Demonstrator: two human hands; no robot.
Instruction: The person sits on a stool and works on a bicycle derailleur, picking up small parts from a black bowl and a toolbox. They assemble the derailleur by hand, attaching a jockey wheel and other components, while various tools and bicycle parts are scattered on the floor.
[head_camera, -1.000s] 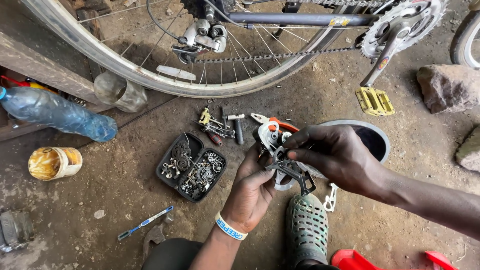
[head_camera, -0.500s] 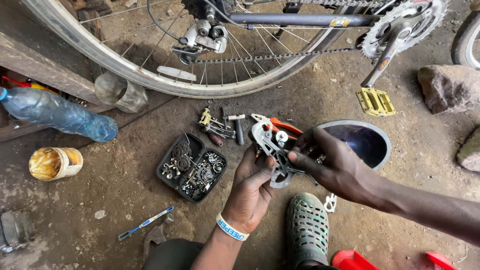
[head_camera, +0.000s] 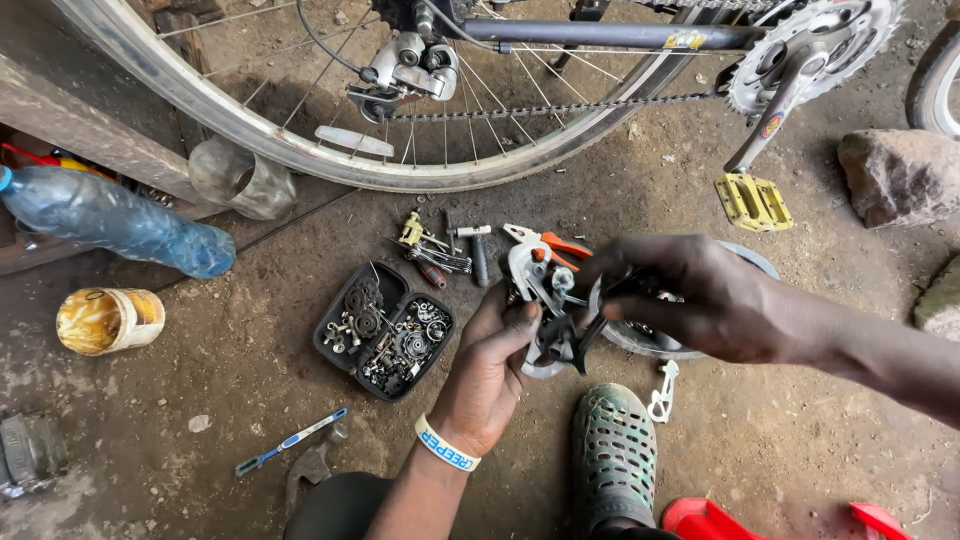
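Note:
My left hand holds up a greasy metal bicycle derailleur by its lower end, palm toward me. My right hand reaches in from the right and grips the derailleur's upper right side, fingers curled around a dark part. Both hands hover just above the dirt ground, over a round metal dish. A black tray of small bolts and gears lies just left of my left hand. A white and blue wristband sits on my left wrist.
A bicycle wheel with chain and mounted derailleur spans the top. A yellow pedal, orange-handled pliers, loose tools, a blue bottle, a yellow tin, a toothbrush, a rock and my green shoe surround the hands.
My right hand has shifted from the derailleur's lower right up to its upper side. The derailleur has tilted slightly in my left hand, which stays in place.

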